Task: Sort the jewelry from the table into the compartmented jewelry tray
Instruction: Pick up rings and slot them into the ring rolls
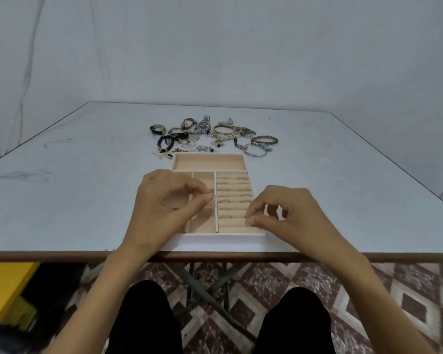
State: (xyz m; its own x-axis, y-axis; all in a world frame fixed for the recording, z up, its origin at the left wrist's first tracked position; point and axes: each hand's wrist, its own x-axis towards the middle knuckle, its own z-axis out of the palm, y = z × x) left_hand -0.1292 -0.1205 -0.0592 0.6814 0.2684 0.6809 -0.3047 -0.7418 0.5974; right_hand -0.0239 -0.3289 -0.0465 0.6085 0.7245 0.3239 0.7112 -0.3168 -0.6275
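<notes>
Right forearm (pixel 356 277) leads up to the right hand (pixel 287 213), whose thumb and forefinger pinch a small ring (pixel 248 222) upright, the other fingers loosely curled. It sits right over the nearest of the ring rolls (pixel 234 198), at their right end. The left hand (pixel 164 200) pinches a second ring (pixel 212 198) the same way, just left of the rolls, above the divider beside the small compartments.

To seat the held ring well, I judge it should stay edge-down and be pressed into the slit between two rolls rather than laid on top. A light push should do, so the neighbouring rings already seated are not knocked out.

Both rings are over the tray (pixel 215 238) at the table's (pixel 87 187) near edge. The unsorted pile (pixel 210 136) of watches, bangles and bracelets lies just behind it.
</notes>
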